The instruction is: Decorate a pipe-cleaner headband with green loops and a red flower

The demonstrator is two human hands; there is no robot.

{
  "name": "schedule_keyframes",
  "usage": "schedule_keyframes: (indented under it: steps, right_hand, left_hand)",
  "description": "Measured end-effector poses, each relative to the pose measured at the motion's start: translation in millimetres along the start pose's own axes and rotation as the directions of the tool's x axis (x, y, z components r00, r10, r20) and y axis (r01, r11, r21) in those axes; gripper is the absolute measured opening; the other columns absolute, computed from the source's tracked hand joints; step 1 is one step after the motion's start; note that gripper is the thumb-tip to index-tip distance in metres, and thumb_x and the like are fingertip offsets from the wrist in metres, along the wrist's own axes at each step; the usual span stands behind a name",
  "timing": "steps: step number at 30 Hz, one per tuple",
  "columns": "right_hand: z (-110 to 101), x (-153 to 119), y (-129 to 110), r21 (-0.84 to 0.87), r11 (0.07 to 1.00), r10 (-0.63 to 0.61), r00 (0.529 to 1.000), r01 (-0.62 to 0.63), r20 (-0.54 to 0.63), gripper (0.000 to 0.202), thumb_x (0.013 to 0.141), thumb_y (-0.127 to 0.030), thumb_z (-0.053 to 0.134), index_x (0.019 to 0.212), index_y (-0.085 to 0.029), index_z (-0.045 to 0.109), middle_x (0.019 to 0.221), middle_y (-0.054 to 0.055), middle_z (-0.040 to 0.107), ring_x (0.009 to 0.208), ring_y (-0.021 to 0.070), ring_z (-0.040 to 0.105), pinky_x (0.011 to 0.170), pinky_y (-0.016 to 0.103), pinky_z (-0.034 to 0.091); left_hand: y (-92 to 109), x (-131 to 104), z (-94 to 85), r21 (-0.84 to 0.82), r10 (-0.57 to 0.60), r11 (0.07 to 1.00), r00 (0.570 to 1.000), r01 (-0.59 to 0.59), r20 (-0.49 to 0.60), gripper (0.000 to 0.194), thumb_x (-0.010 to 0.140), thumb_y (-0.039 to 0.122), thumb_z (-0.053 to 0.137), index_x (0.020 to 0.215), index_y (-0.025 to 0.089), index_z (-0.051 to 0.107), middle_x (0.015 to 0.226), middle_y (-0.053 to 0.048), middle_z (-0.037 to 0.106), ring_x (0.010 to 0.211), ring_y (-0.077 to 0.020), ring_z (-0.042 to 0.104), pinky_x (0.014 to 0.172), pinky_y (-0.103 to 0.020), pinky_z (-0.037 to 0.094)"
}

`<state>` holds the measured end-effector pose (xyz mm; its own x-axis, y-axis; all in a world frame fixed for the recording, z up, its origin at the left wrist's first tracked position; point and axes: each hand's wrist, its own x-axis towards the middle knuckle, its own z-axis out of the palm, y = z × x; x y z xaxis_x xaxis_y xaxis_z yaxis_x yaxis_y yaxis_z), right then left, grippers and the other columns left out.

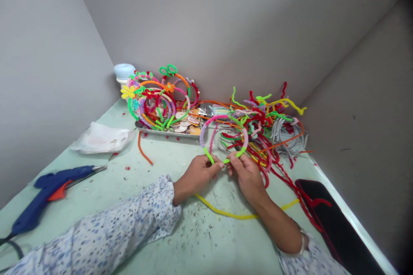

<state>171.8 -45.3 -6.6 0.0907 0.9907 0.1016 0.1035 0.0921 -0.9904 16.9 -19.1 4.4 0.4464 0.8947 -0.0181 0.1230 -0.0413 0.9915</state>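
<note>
A headband wrapped in fuzzy pipe cleaners (pixel 222 117) stands upright over the middle of the table, its two ends pointing toward me. Its colours run through pink, lilac and green, with bright green at both tips. My left hand (pixel 201 174) pinches the left tip between thumb and fingers. Closed on the right tip is my right hand (pixel 248 176), close beside the left one. Under my right forearm lies a yellow pipe cleaner (pixel 226 213), partly hidden by the arm.
Several finished headbands (pixel 161 99) rest on a metal tray (pixel 171 133) at the back. Tangled pipe cleaners (pixel 258 116) and grey wire coils (pixel 287 137) lie right of it. A blue glue gun (pixel 48 193) and plastic bag (pixel 101 138) are left; a phone (pixel 335 223) lies right.
</note>
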Motion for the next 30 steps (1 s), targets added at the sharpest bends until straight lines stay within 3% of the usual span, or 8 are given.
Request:
schedule_keyframes:
  steps: [11,14,19,30]
  right_hand:
    - [0,1,-2,-0.02,1.0,0.012,1.0,-0.013,-0.009,0.029,0.085,-0.046,0.051,0.073,-0.02,0.054,0.06,-0.003,0.053,0.057,0.0121,0.049,0.057,0.025,0.04]
    - [-1,1,2,0.051,0.999,0.019,1.0,-0.018,-0.011,0.028,0.085,-0.046,0.051,0.076,-0.02,0.055,0.061,-0.003,0.053,0.058,0.0121,0.049,0.057,0.024,0.04]
    - [-1,2,8,0.164,0.986,0.045,0.999,-0.041,-0.026,0.027,0.084,-0.046,0.053,0.083,-0.02,0.057,0.064,-0.002,0.055,0.056,0.0117,0.049,0.055,0.024,0.039]
    - [-1,1,1,0.017,1.0,0.024,1.0,-0.024,-0.005,0.028,0.086,-0.046,0.05,0.077,-0.02,0.055,0.061,-0.003,0.053,0.057,0.0118,0.049,0.056,0.024,0.04]
  left_hand:
    - [-3,0,0.8,-0.02,-0.01,1.0,1.0,0.01,-0.025,0.026,0.078,0.036,0.059,0.075,0.012,0.066,0.058,0.0,0.055,0.054,-0.0098,0.046,0.053,-0.022,0.036]
    - [-4,0,0.8,-0.056,-0.003,0.998,1.0,0.004,0.018,0.025,0.078,0.036,0.061,0.079,0.012,0.064,0.062,-0.001,0.056,0.056,-0.0099,0.048,0.054,-0.022,0.037]
    - [-4,-1,1.2,-0.055,-0.014,0.998,1.0,0.014,-0.001,0.022,0.073,0.033,0.065,0.082,0.013,0.059,0.061,0.002,0.053,0.055,-0.0092,0.047,0.053,-0.021,0.036]
    - [-1,-1,2.3,-0.028,-0.019,0.999,0.998,0.018,-0.062,0.02,0.073,0.033,0.063,0.07,0.014,0.058,0.055,0.004,0.05,0.052,-0.0089,0.043,0.053,-0.022,0.033]
